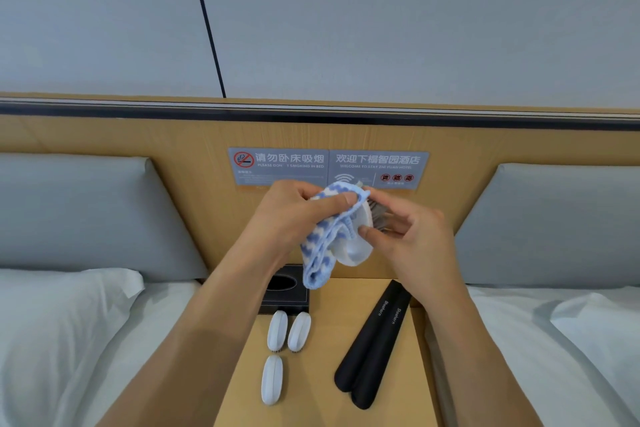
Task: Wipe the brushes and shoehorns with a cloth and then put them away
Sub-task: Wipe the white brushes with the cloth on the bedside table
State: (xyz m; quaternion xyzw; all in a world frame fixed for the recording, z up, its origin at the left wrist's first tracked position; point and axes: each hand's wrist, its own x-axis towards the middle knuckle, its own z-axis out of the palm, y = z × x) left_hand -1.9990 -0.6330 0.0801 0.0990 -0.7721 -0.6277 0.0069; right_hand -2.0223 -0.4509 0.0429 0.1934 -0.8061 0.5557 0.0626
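**Head view: a brush in the cloth, wiped above the counter's back edge**

Head view shows the left hand (298, 215) pinching a blue-and-white cloth (332, 239) between thumb and curled fingers, wrapped over the white back of a brush (363, 229). The right hand (412, 236) grips that brush from the bristle side, fingers curled round it, both raised above the back edge of the counter (346, 392).

To do this well, I would keep the right hand steady and let the cloth travel end to end along the casing, then turn the brush so the hidden side gets covered too. Dragging the cloth through the bristles would likely snag.

Three more white brushes (277, 329) lie near the counter's left edge and two black shoehorns (374, 343) toward its right edge, touching side by side.
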